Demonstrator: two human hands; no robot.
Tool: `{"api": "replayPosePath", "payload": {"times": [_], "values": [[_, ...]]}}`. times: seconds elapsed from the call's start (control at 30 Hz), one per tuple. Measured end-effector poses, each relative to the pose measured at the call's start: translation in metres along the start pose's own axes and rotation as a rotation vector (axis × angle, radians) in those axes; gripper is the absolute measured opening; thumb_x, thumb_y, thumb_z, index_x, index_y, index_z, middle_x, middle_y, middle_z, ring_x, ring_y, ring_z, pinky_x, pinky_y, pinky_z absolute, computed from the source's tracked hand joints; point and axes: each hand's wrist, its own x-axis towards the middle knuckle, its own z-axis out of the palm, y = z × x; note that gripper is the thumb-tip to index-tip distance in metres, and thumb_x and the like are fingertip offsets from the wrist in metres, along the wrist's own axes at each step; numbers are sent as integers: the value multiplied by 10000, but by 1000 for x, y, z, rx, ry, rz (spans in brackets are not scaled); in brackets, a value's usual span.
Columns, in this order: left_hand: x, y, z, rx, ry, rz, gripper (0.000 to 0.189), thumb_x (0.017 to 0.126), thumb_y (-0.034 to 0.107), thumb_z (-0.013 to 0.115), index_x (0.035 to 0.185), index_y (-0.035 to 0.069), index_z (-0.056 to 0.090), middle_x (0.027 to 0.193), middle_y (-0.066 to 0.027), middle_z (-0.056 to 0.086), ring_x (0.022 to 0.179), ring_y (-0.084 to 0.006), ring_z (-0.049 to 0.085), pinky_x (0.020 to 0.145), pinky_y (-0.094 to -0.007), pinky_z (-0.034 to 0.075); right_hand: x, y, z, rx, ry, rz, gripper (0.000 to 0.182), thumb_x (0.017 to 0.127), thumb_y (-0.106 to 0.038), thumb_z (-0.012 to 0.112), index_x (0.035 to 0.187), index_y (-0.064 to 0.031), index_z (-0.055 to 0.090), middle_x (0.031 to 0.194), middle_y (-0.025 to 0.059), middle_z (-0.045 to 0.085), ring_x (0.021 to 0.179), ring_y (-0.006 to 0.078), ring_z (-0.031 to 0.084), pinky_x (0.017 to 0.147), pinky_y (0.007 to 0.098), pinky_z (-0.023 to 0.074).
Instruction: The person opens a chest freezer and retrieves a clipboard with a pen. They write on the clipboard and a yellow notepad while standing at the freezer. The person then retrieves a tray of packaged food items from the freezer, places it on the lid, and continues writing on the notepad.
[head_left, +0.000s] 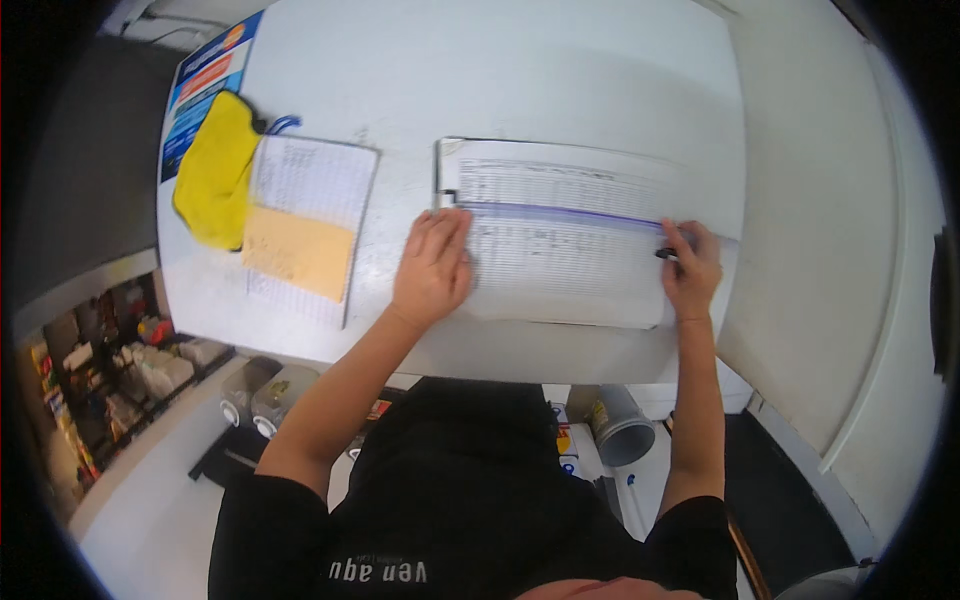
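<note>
A stack of printed table sheets lies on the white table, with a translucent ruler with a purple edge laid across its rows. My left hand rests at the left edge of the sheets, its fingertips by the ruler's left end. My right hand is at the right edge, its fingers pinching a black pen, with a fingertip at the ruler's right end. Left of my left hand lies an open lined notebook with handwriting, and an orange paper on it.
A yellow cloth pouch lies beside the notebook, over a blue printed poster. A wall stands close on the right. Below the table are a grey bucket and clear containers; shelves with goods are at lower left.
</note>
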Motion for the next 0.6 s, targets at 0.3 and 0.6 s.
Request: {"api": "replayPosePath", "payload": {"times": [0.3,0.6], "values": [[-1,2,-1,10,-34,-25,509,816,28,515,1321,-29,543,1279,-212,531,1217,-409,490,1099,-513,338,0,-2,0,-22,-25,31,694,568,-2,650,1206,-274,677,1080,40,582,901,259,581,703,337,534],[4,7,-6,50,-46,-28,483,814,29,545,1290,-52,556,1262,-193,538,1193,-374,518,1080,-516,374,1,-1,0,15,-28,12,672,582,-11,653,1201,-270,679,1085,45,580,889,276,567,728,371,526]]}}
